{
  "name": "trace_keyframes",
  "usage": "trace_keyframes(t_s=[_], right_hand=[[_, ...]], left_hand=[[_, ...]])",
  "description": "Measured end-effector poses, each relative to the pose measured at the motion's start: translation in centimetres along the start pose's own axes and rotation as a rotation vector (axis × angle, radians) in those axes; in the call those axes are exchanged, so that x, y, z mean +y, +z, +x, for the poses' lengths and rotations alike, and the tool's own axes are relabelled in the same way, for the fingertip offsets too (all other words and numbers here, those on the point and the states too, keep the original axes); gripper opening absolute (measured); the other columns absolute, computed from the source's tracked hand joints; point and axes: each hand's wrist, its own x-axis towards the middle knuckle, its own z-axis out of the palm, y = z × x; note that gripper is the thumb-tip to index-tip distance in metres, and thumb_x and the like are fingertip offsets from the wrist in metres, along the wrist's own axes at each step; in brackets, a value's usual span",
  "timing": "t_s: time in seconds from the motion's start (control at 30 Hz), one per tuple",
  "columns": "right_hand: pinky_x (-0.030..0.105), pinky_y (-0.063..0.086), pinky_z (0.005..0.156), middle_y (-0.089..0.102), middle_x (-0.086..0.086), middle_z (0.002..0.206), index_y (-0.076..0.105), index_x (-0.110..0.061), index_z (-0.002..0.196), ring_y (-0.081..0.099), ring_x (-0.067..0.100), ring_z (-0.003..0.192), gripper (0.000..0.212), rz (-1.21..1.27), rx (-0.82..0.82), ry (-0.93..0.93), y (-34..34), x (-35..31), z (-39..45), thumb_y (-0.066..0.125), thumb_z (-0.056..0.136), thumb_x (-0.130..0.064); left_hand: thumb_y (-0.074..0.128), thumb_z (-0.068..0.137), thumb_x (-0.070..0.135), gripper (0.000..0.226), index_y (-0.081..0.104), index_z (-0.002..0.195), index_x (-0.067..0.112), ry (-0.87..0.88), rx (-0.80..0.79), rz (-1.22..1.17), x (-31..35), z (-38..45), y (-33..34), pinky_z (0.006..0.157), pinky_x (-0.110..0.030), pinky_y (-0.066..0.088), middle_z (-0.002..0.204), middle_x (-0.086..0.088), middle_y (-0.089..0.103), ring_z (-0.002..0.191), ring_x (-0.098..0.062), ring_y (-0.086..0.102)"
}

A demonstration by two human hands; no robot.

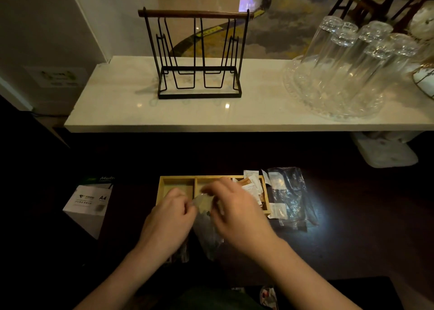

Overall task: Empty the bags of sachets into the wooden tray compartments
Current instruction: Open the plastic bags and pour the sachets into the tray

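A wooden tray (177,179) with three compartments lies on the dark table. Its right compartment holds several white and brown sachets (251,185); the left and middle ones look bare where visible. My left hand (168,218) and my right hand (234,211) both pinch the top of a clear plastic bag (206,230) in front of the tray. The bag hangs down toward me, its contents dim. A second bag (180,254) lies under my left wrist.
An empty clear bag (291,197) and a few loose white sachets (278,210) lie right of the tray. An A4 paper box (88,204) stands at left. On the marble shelf behind are a black wire rack (199,75) and upturned glasses on a glass plate (347,75).
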Motion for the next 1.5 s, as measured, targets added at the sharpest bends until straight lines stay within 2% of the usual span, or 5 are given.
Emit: trace_keyframes(t_s=[0.33,0.57,0.73,1.07,1.5], right_hand=[[0.039,0.055,0.077,0.065,0.005,0.107,0.053,-0.014,0.112,0.064,0.023,0.094,0.025,0.077,-0.055,0.005,2.5,-0.1,1.5,0.058,0.088,-0.016],[0.029,0.054,0.069,0.068,-0.003,0.081,0.065,-0.013,0.090,0.064,0.008,0.073,0.009,0.394,0.024,0.015,-0.3,-1.0,4.7,0.067,0.082,-0.010],[0.033,0.058,0.062,0.068,0.007,0.076,0.063,-0.010,0.089,0.068,0.019,0.064,0.009,0.680,-0.010,0.044,-2.5,-0.8,6.5,0.065,0.084,-0.004],[0.016,0.053,0.070,0.066,-0.011,0.078,0.072,-0.017,0.101,0.062,-0.002,0.071,0.020,0.271,-0.002,0.125,-2.1,3.7,7.8,0.071,0.081,-0.019],[0.011,0.051,0.061,0.064,-0.010,0.072,0.074,-0.013,0.088,0.060,0.002,0.064,0.010,0.359,-0.013,0.218,1.9,6.8,7.7,0.070,0.082,-0.019]], left_hand=[[0.050,0.094,0.019,0.021,0.053,0.074,0.021,0.175,0.074,-0.264,-0.3,-0.3,0.1,0.064,-0.015,0.040,0.084,0.007,0.048,0.079,-0.006,0.051],[0.039,0.100,0.033,0.023,0.049,0.112,0.016,-0.518,-0.143,-0.864,-5.1,1.6,3.7,0.054,-0.032,0.055,0.116,-0.014,0.059,0.083,-0.023,0.065],[0.032,0.098,0.043,0.040,0.056,0.121,0.021,-0.536,-0.219,-1.276,-5.6,0.9,4.3,0.054,-0.035,0.057,0.113,-0.014,0.069,0.092,-0.035,0.069],[0.040,0.100,0.025,0.037,0.054,0.074,0.004,-0.193,0.444,-0.380,-8.7,2.5,-0.2,0.053,-0.034,0.037,0.066,-0.013,0.058,0.063,-0.030,0.057],[0.054,0.095,0.022,0.029,0.052,0.069,0.009,-0.009,0.553,-0.220,-7.1,3.3,-3.8,0.050,-0.029,0.033,0.058,-0.009,0.053,0.055,-0.021,0.052]])
